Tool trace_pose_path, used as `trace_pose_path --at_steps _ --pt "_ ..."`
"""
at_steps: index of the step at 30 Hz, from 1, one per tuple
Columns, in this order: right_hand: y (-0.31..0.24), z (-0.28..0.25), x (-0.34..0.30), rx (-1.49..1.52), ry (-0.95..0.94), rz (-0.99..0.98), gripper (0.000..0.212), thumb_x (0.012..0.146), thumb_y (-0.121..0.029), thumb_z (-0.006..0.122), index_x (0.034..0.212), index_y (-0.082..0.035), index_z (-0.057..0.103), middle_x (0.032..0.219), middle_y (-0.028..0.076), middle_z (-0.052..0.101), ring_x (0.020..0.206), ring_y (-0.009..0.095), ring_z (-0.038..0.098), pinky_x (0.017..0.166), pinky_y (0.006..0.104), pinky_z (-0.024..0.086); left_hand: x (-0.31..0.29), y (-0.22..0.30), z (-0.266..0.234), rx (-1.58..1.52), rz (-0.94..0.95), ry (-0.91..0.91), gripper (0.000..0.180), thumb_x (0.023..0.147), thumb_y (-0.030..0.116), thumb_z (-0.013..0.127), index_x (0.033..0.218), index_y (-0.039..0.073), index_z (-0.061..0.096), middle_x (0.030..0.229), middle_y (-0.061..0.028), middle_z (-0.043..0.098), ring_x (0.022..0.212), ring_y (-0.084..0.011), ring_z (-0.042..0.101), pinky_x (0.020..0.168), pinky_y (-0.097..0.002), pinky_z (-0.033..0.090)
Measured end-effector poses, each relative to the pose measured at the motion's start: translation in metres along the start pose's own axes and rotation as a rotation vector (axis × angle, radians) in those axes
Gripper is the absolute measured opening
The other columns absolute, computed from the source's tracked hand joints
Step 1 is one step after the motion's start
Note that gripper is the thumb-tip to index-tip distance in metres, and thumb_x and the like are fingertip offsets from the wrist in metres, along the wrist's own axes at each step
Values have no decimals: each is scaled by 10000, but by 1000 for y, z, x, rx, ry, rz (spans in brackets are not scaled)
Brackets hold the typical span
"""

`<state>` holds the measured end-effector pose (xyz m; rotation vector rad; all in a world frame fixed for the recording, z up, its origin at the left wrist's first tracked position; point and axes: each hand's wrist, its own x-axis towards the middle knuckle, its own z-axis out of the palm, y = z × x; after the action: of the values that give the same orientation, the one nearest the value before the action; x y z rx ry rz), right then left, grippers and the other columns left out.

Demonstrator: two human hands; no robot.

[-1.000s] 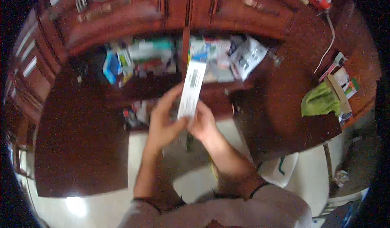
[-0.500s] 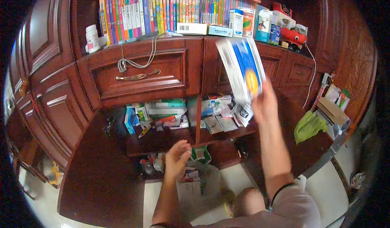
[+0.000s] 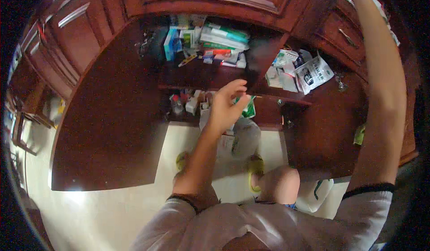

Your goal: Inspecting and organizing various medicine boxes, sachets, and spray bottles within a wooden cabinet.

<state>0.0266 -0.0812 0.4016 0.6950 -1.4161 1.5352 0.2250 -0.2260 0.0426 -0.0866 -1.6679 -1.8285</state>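
Left hand (image 3: 227,105) now hovers empty; right arm has reached overhead.

Left hand (image 3: 227,105) open-fingered before cluttered cabinet shelves (image 3: 210,72) (boxes, tubes, packets), right arm (image 3: 380,94) raised overhead.

Open dark red-brown wooden cabinet (image 3: 286,23) with two shelves. Upper shelf (image 3: 201,74), above the left hand (image 3: 226,108): a heap of flat green, white and red cardboard boxes (image 3: 219,43) and a blue carton (image 3: 169,44); to their right, below the raised right arm, white printed plastic pouches (image 3: 309,74). Lower shelf (image 3: 264,112), beside and behind the left hand: small white boxes and bottles (image 3: 190,102). Pale tiled floor (image 3: 112,215) beneath: two yellow-green slippers (image 3: 255,170).
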Motion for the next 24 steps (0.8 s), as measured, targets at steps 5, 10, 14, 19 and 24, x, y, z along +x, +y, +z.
trace_pose_path --at_steps 5,10,14,19,24 --pt "-4 6 -80 -313 -40 -560 255 837 -254 555 899 -6 567 812 90 596 738 188 550 676 299 442 -6 0 1 4 15 -52 370 767 34 615 1122 -1 516 985 -93 593 908 -139 559 767 -261 453" --pt "41 54 -260 -281 -1110 -1314 144 717 -219 568 671 -108 489 673 28 510 630 223 541 521 343 450 -19 -1 -18 117 -7 86 365 745 44 637 1093 1 533 951 -91 607 901 -153 573 764 -270 457" --pt "152 88 -311 -535 -1324 -934 218 735 -253 594 875 -85 593 818 76 573 775 257 568 641 387 482 -15 -4 -19 312 -6 137 358 734 105 643 1062 3 542 942 -138 616 840 -218 601 723 -312 474" --pt "232 182 -308 -585 -1181 -204 330 762 -261 577 1015 -51 587 911 212 606 877 378 575 779 428 450 -7 -6 -22 287 3 155 359 724 152 649 1038 14 542 943 -176 607 808 -290 611 704 -353 483" --pt "278 240 -335 -848 -1523 -63 402 794 -400 541 1002 -63 611 930 154 634 885 323 600 784 408 452 3 -23 -36 417 -74 135 423 760 166 643 1130 15 505 981 -167 605 854 -273 600 730 -337 472"
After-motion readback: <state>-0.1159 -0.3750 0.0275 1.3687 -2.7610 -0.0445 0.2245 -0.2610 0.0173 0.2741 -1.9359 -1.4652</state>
